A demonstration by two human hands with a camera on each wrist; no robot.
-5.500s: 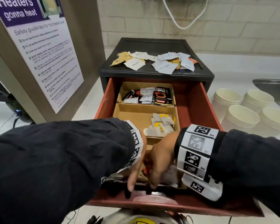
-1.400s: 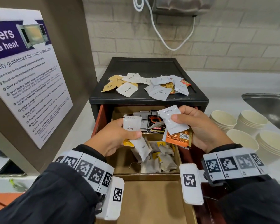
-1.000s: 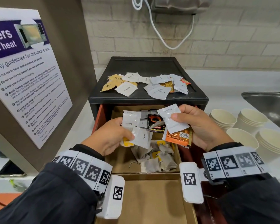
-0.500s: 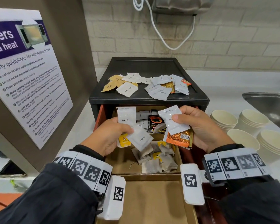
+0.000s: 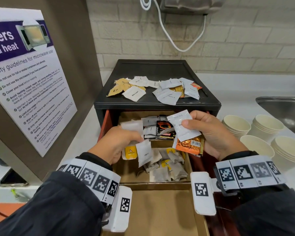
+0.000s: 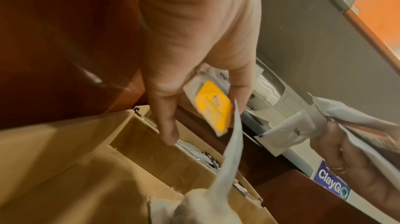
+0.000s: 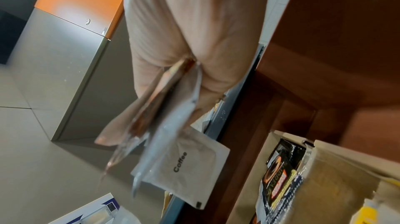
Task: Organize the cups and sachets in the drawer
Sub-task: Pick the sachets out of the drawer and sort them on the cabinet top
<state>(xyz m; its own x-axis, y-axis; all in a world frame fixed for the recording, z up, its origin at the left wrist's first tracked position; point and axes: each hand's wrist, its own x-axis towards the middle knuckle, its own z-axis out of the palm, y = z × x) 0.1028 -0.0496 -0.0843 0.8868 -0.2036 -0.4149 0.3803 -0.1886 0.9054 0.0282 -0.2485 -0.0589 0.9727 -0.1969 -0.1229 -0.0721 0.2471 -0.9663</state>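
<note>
Over the open drawer (image 5: pixel 107 123), our left hand (image 5: pixel 117 145) pinches white sachets (image 5: pixel 144 153) plus a yellow sachet (image 6: pixel 213 106), its colour clearest in left wrist view. Right hand (image 5: pixel 215 135), fingers curled, grips a white sachet (image 5: pixel 183 127) w/ an orange sachet (image 5: pixel 190 144). Only head view shows cups (image 5: pixel 262 132) on the worktop (image 5: pixel 237 86) and loose sachets (image 5: pixel 160 90) atop the cabinet.
</note>
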